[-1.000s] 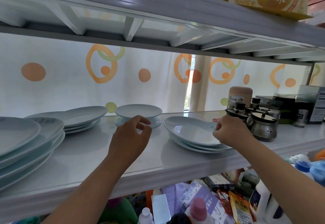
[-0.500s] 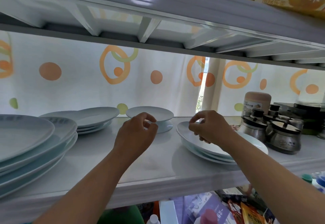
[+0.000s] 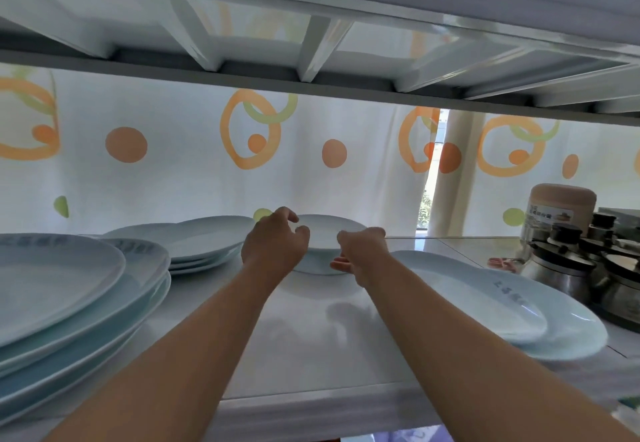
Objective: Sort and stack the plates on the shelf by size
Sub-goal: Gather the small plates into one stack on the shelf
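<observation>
The shelf (image 3: 311, 355) carries the largest plates (image 3: 69, 296) at left, a second plate stack (image 3: 519, 313) at right and medium plates (image 3: 207, 240) at rear left. The small plates (image 3: 327, 233) sit centre-rear. The left hand (image 3: 275, 247) and right hand (image 3: 362, 251) curl round their opposite rims, probably for a level lift.

Both arms show as bare skin from the lower edge of the view up to the fingertips. The bare left forearm (image 3: 194, 348) and the bare right forearm (image 3: 460, 337) look broad and smooth close to the camera and narrow steadily toward slim wrists, as the wide lens draws them. The bare left hand (image 3: 275, 245) shows its rounded back, with a low ridge of knuckles and short fingers (image 3: 292, 215). The bare right hand (image 3: 362, 251) shows its thumb side, with the wrist bone as a slight bump. The fingernails are too small to make out.
</observation>
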